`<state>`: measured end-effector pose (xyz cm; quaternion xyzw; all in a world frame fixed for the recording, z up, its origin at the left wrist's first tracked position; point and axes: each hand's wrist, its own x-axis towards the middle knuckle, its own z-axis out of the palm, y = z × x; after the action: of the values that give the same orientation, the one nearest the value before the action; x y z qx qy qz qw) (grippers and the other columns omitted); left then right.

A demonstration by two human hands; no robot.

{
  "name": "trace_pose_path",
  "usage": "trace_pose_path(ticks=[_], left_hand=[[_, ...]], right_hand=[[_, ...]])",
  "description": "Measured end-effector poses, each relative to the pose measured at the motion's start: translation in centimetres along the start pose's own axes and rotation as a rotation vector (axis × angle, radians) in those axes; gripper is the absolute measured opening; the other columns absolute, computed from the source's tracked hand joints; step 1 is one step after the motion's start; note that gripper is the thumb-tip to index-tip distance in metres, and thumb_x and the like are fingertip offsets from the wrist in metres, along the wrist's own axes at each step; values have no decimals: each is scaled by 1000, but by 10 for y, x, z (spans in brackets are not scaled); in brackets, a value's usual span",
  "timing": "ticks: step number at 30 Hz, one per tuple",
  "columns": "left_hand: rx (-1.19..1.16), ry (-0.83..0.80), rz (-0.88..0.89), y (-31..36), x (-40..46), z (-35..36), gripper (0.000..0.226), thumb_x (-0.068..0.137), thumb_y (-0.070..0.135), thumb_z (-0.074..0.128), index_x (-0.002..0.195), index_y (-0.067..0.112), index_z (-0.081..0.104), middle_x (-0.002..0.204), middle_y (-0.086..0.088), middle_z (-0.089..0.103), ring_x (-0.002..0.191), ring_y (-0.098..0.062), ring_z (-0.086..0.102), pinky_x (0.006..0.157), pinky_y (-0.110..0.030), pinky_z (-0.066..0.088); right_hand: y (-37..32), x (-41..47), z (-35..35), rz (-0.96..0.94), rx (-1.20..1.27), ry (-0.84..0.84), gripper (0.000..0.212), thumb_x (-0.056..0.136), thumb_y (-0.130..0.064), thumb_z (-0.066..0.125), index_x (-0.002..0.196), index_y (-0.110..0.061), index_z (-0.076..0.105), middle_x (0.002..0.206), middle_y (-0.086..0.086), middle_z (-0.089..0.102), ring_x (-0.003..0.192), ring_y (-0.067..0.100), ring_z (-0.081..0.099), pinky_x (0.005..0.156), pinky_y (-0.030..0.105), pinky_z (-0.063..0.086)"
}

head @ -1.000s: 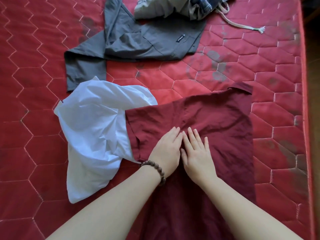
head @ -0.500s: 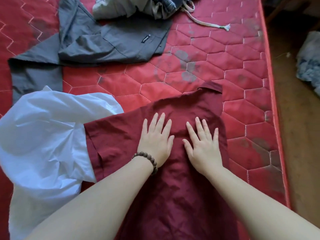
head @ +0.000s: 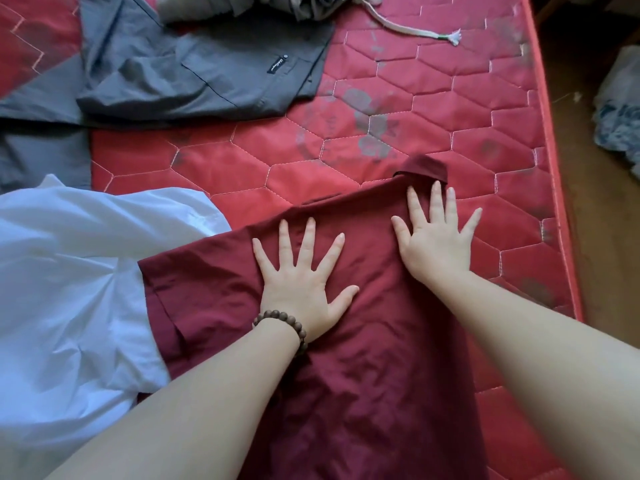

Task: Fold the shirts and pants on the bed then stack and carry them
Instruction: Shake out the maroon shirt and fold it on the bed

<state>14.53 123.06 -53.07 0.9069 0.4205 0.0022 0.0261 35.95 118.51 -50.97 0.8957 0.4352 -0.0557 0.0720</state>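
Both hands are now spread apart and slid toward the collar, the left hand (head: 304,289) and right hand (head: 434,244) pressed flat, fingers splayed, on the dark maroon cotton shirt (head: 346,375). Near the right edge of the red quilted bed (head: 433,98), the shirt could be dragged off or creased by uneven pressing.

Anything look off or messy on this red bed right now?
Yes. The red quilted mattress has dark grey smudges at its middle, like stains. A frayed cream drawstring trails loose near the top, and the maroon shirt's collar is flipped up.
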Motion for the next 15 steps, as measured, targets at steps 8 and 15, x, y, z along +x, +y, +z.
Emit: trace_pose_path(ticks=[8, 15], left_hand=[[43, -74, 49, 10, -29, -16, 70, 85, 65, 13, 150, 39, 5, 161, -9, 0, 146, -35, -11, 103, -73, -8], [23, -134, 324, 37, -139, -25, 59, 95, 36, 21, 149, 12, 29, 157, -13, 20, 147, -27, 11, 118, -52, 2]], right_hand=[[-30, -136, 22, -254, 68, 56, 63, 94, -55, 20, 152, -29, 20, 161, 5, 11, 149, 24, 4, 115, 61, 1], [-27, -230, 35, -139, 111, 18, 61, 95, -48, 24, 151, -24, 27, 159, 7, 18, 148, 26, 11, 115, 62, 10]])
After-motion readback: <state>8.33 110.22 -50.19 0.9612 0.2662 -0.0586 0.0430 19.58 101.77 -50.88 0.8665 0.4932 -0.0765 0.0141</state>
